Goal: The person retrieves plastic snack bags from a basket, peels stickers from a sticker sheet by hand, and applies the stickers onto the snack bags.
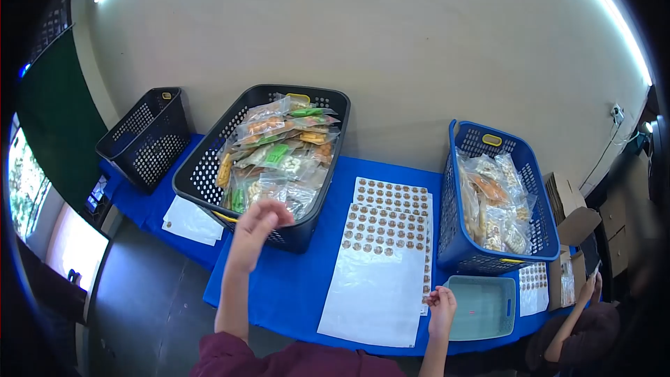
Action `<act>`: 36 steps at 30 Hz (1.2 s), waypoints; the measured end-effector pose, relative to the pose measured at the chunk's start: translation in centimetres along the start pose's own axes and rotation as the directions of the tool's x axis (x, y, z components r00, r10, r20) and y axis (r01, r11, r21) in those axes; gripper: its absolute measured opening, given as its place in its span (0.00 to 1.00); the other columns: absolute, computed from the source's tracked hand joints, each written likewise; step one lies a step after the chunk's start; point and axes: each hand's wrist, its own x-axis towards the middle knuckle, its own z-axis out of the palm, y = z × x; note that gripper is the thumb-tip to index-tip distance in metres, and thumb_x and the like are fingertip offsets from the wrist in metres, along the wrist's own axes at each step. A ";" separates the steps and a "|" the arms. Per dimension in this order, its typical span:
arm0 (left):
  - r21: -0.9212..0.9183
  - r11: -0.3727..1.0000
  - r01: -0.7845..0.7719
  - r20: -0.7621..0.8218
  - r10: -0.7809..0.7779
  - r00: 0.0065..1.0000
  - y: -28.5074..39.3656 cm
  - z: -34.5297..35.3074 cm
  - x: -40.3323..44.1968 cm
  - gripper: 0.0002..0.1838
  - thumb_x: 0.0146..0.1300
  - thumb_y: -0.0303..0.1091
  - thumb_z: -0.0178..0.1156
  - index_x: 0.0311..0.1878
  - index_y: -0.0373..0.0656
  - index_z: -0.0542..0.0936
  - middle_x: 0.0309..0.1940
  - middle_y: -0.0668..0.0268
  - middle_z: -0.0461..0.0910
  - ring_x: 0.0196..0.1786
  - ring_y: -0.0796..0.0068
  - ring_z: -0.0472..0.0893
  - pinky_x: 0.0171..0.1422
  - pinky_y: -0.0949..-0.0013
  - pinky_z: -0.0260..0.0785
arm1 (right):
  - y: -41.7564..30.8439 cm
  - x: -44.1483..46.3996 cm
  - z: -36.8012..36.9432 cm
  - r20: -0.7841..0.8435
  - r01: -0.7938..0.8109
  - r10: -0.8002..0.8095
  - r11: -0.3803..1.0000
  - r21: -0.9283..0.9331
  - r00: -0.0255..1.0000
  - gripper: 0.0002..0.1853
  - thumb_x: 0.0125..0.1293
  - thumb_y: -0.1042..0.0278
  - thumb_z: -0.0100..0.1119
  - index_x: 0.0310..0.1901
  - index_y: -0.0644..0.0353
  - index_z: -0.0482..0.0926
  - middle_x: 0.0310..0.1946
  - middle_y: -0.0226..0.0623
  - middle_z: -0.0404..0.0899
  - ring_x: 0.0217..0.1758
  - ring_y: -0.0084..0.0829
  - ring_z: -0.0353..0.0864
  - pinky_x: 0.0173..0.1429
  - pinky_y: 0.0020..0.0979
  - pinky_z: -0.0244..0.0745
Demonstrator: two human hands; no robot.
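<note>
My left hand (255, 230) is raised at the near rim of the black basket (202, 199), which holds many clear packets (276, 153) with orange, green, yellow and white contents. Its fingers are bent together, and whatever they may hold is too small to make out. My right hand (441, 307) is beside the lower right edge of the sticker sheets (363, 293), left of the green tray (481, 307). Its fingertips are pinched together; I cannot make out anything between them. Round brown stickers (387, 227) cover the upper part of the sheets, and the lower part is plain white.
A blue basket (447, 251) of packets stands at the right, an empty black basket (150, 146) at the far left. White sheets (192, 222) and another sticker sheet (534, 286) lie on the blue cloth (279, 300). A co-worker's hands (590, 287) are near a cardboard box (578, 265).
</note>
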 end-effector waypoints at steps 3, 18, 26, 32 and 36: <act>0.132 0.988 -0.082 -0.026 0.086 0.996 1.9 -1.6 3.6 0.08 0.63 0.27 0.47 0.43 0.38 0.73 0.32 0.66 0.75 0.39 0.76 0.76 0.51 0.71 0.68 | 1.8 -1.7 1.8 0.020 -0.026 0.026 0.999 0.019 0.999 0.06 0.63 0.69 0.50 0.35 0.62 0.73 0.25 0.31 0.74 0.28 0.20 0.72 0.35 0.22 0.70; 0.889 0.198 -0.412 0.457 -0.330 0.826 -17.8 -11.0 23.4 0.15 0.51 0.38 0.56 0.40 0.40 0.76 0.37 0.52 0.78 0.40 0.56 0.78 0.45 0.63 0.70 | 0.5 -6.0 -6.5 -0.469 0.293 -0.306 0.951 -0.103 0.828 0.07 0.63 0.67 0.49 0.38 0.61 0.72 0.26 0.29 0.72 0.26 0.18 0.69 0.32 0.18 0.66; 0.972 0.182 -0.148 0.218 -0.464 0.859 -17.0 -12.9 24.3 0.20 0.48 0.42 0.60 0.42 0.40 0.78 0.42 0.51 0.77 0.45 0.57 0.77 0.50 0.64 0.68 | 3.1 -7.7 -8.8 -0.600 0.164 -0.200 0.980 -0.115 0.775 0.07 0.62 0.66 0.51 0.37 0.59 0.73 0.25 0.29 0.73 0.24 0.19 0.69 0.29 0.20 0.65; 0.979 0.177 -0.106 0.189 -0.569 0.801 -18.1 -14.8 25.0 0.22 0.46 0.41 0.62 0.45 0.42 0.78 0.43 0.53 0.77 0.46 0.59 0.77 0.51 0.66 0.68 | 2.7 -4.6 -1.9 -0.442 0.146 -0.184 0.982 -0.119 0.878 0.07 0.62 0.67 0.51 0.38 0.61 0.73 0.26 0.30 0.73 0.24 0.19 0.70 0.31 0.19 0.66; 0.981 0.165 0.103 0.040 -0.689 0.724 -16.9 -14.7 24.8 0.24 0.41 0.38 0.67 0.46 0.43 0.78 0.39 0.60 0.80 0.40 0.67 0.80 0.46 0.68 0.71 | 3.1 -2.7 2.6 -0.238 0.196 -0.216 0.975 -0.106 0.947 0.06 0.62 0.71 0.50 0.37 0.62 0.73 0.26 0.31 0.74 0.24 0.18 0.70 0.31 0.19 0.67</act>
